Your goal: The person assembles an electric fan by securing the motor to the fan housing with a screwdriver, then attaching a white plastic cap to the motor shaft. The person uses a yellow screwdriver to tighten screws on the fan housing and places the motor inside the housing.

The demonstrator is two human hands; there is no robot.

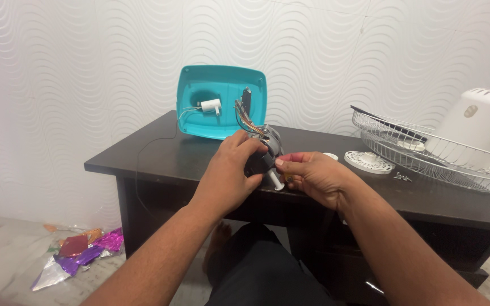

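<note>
My left hand [231, 170] is wrapped around a grey fan motor [271, 143] at the front edge of the dark table [143, 156]. My right hand [313, 173] pinches the motor's side, next to a white shaft piece [276, 182] sticking out below. Coloured wires [245, 120] run from the motor up to a turquoise fan housing [222, 101] that leans against the wall, with a white capacitor [210, 105] inside it.
A wire fan grille [421, 153] lies on the table's right with a white fan cover [474, 127] on it. A white round cap [368, 162] and small screws [402, 177] lie nearby. Shiny foil scraps [77, 252] lie on the floor at left.
</note>
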